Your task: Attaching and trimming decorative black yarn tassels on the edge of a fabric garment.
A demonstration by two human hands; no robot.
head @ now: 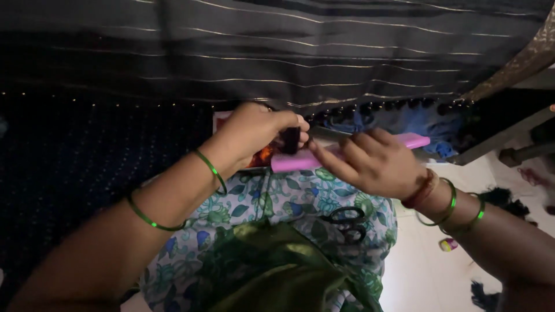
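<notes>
While the pink strip [347, 151] is pinched near mid-length by the right hand [376, 164], its long axis runs left-right; the dark tassel [290, 140] at its left end is gripped by the nearer left hand [254, 133].

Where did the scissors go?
In the head view, the black scissors lie on the floral cloth over the lap, just below the right hand and the pink strip.

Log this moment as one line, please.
left hand: pinching dark tassel | right hand: on pink card | scissors: on lap, untouched | striped dark fabric: hanging above
</notes>
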